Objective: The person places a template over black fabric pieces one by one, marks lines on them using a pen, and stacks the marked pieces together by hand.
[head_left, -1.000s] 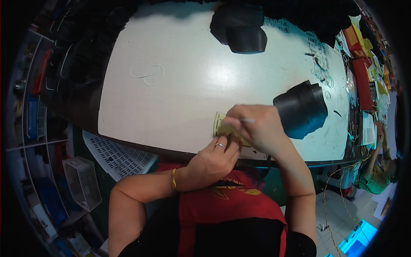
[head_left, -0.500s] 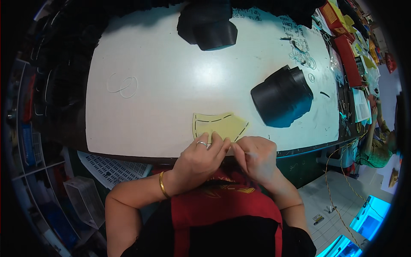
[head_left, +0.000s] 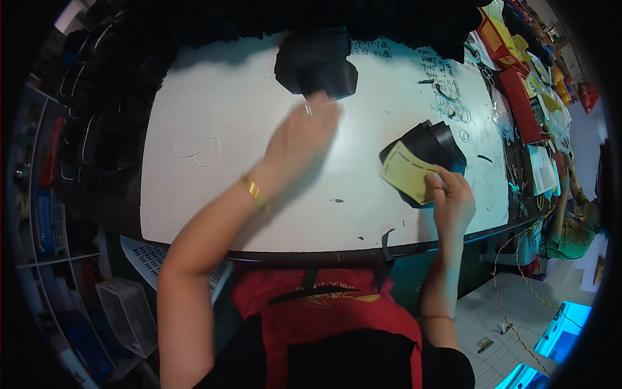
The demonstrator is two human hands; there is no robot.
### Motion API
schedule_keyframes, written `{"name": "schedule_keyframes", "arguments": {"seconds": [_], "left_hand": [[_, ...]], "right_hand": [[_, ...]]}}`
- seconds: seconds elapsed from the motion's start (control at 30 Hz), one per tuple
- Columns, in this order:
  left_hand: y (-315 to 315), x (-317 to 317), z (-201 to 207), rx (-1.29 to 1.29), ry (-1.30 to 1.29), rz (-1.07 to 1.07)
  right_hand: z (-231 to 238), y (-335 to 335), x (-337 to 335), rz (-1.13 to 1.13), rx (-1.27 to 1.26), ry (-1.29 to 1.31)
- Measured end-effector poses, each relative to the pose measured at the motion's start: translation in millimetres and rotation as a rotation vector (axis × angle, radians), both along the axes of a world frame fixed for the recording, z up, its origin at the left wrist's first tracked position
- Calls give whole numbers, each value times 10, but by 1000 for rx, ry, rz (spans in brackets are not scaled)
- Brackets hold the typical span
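Note:
My right hand [head_left: 453,202] pinches the lower right edge of a flat yellow pattern template [head_left: 405,170] marked with dark dashed lines. The template lies over or just above a stack of black cut pieces [head_left: 447,144] on the right, covering part of it. My left hand [head_left: 306,139], smeared by motion, stretches across the white board. Its fingertips are at the near edge of another pile of black pieces [head_left: 311,61] at the far middle; whether they grip one is unclear.
The white work board [head_left: 214,207] carries a thin pale looped cord [head_left: 197,150] on the left. Small dark scraps, one a thin strip [head_left: 387,243], lie near the front edge. Red boxes [head_left: 520,104] and tools line the right side. Another person [head_left: 573,230] is at far right.
My hands have parted from the front edge. The right carried the yellow template onto the right-hand black stack; the left reached forward to the far pile. A thin dark strip now shows at the front edge.

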State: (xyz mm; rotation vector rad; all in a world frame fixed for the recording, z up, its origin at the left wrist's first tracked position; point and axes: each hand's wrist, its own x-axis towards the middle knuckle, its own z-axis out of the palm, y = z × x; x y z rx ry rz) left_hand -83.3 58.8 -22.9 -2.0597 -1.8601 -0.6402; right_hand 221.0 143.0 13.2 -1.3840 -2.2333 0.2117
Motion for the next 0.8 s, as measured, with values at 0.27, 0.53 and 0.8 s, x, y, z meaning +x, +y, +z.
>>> {"name": "schedule_keyframes", "arguments": {"seconds": [0.27, 0.53, 0.8], "left_hand": [[-808, 296, 97, -284, -102, -176], [-1311, 661, -39, -39, -375, -90], [-1345, 754, -49, -21, -380, -31]], "right_hand": [[-173, 463, 278, -39, 218, 220], [-191, -298, -553, 613, -417, 226], [-272, -311, -728, 659, -329, 31]]}}
